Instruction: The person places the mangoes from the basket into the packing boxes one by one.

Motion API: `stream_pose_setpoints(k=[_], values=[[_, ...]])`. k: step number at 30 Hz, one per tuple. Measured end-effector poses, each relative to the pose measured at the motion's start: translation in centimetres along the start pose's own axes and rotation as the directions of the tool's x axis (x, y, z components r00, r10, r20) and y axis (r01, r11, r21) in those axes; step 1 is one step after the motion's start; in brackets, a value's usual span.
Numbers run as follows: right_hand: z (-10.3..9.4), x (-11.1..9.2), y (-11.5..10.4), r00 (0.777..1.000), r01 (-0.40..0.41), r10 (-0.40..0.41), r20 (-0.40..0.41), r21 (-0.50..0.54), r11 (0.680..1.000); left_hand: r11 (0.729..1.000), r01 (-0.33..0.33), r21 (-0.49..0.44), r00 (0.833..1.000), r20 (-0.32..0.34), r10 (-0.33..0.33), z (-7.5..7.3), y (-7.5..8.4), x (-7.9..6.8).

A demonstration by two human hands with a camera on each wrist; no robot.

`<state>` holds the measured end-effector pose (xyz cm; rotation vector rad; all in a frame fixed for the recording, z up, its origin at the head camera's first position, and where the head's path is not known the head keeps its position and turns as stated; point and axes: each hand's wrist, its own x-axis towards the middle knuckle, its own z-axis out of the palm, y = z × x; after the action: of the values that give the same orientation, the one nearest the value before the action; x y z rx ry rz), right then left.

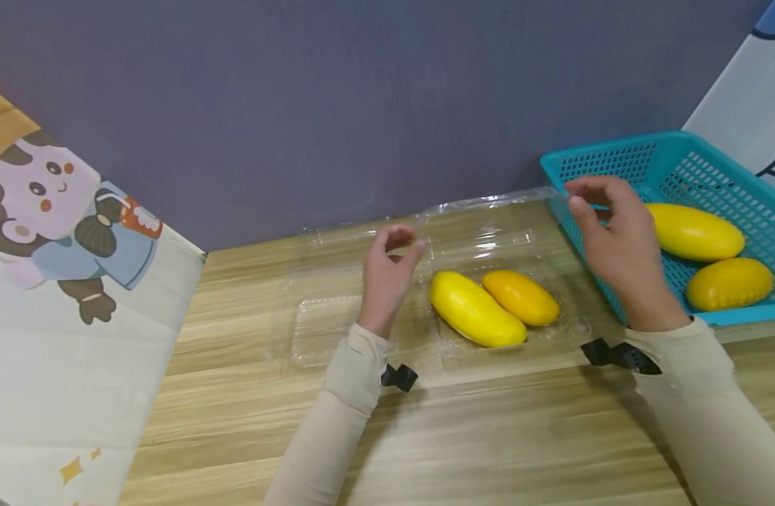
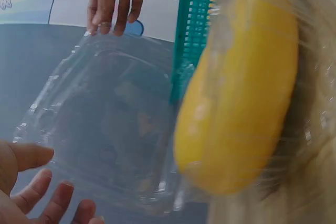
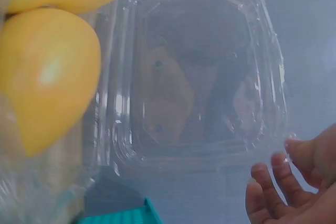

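Note:
In the head view, two yellow mangoes, a longer one point(image 1: 478, 309) and a smaller, more orange one point(image 1: 521, 297), lie side by side in a clear plastic clamshell box point(image 1: 453, 355). Its raised lid point(image 3: 210, 103) stands at the back of the box. My right hand point(image 1: 624, 235) pinches the lid's right corner between thumb and fingers. At the lid's left edge is my left hand point(image 1: 390, 274), its thumb and fingers apart in the left wrist view. Whether the left fingers touch the plastic, I cannot tell.
A teal basket point(image 1: 747, 165) stands to the right, holding a smooth yellow fruit point(image 1: 697, 232) and a bumpy one point(image 1: 731, 284). Left of the mangoes sits another clear tray section point(image 1: 324, 330). A grey wall point(image 1: 336, 105) rises behind the wooden table point(image 1: 488, 436).

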<state>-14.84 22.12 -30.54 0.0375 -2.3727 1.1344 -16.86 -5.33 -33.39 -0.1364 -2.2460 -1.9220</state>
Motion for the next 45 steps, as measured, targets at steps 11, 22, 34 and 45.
stream_pose_setpoints(k=[11, 22, 34, 45], values=[[-2.0, -0.5, -0.1, 0.988, 0.054, -0.03, 0.152, -0.157, 0.986, 0.92, -0.28, 0.273, 0.958, 0.014, 0.287, -0.9, 2.6, -1.3], [-4.2, -0.7, -0.1, 0.925, 0.15, -0.038, 0.378, -0.273, 0.95, 0.776, -0.396, 0.491, 0.918, 0.181, 0.354, -1.7, 3.2, -2.3], [-4.6, -1.3, 0.4, 0.908, 0.246, -0.102, 0.406, -0.322, 0.914, 0.777, -0.4, 0.486, 0.914, 0.272, 0.3, -2.5, 3.5, -2.9], [-4.7, -1.5, 0.6, 0.86, 0.349, -0.136, 0.492, -0.374, 0.859, 0.759, -0.422, 0.496, 0.9, 0.332, 0.284, -2.9, 3.3, -2.9]])
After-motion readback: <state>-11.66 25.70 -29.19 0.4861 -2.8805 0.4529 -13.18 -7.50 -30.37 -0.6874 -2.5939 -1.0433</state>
